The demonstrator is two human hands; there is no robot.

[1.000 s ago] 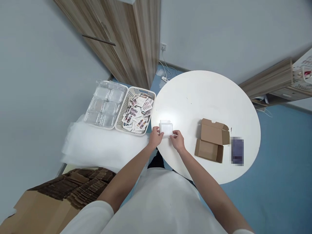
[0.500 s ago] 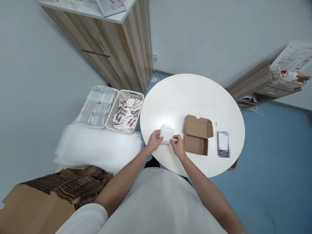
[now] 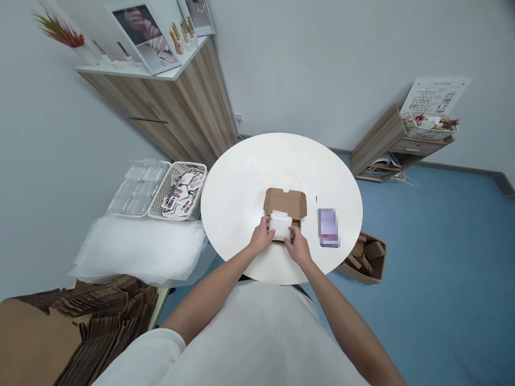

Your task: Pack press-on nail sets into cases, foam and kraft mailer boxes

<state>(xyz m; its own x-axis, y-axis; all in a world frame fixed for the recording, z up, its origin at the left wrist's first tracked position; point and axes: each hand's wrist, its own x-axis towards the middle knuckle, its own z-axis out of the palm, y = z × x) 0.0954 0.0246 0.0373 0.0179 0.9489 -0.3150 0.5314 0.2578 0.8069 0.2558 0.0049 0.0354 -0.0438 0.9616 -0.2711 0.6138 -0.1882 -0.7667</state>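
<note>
A small white wrapped packet (image 3: 280, 225) is held between both my hands over the open bottom of a small brown cardboard box (image 3: 285, 203), whose lid stands up at the back. My left hand (image 3: 262, 236) grips the packet's left edge and my right hand (image 3: 296, 243) grips its right edge. The box sits on a round white table (image 3: 257, 177). The packet hides most of the box's tray.
A blurred phone (image 3: 329, 227) lies right of the box. A white basket of nail-tip cards (image 3: 179, 191) and clear trays (image 3: 134, 185) sit at left above white foam sheets (image 3: 140, 249). Flat cardboard blanks (image 3: 88, 316) fill a carton at lower left; another carton (image 3: 364, 257) stands under the table's right side.
Both hands carried the white packet rightward from the bare table top to over the open box. The view has tilted up and shifted right.
</note>
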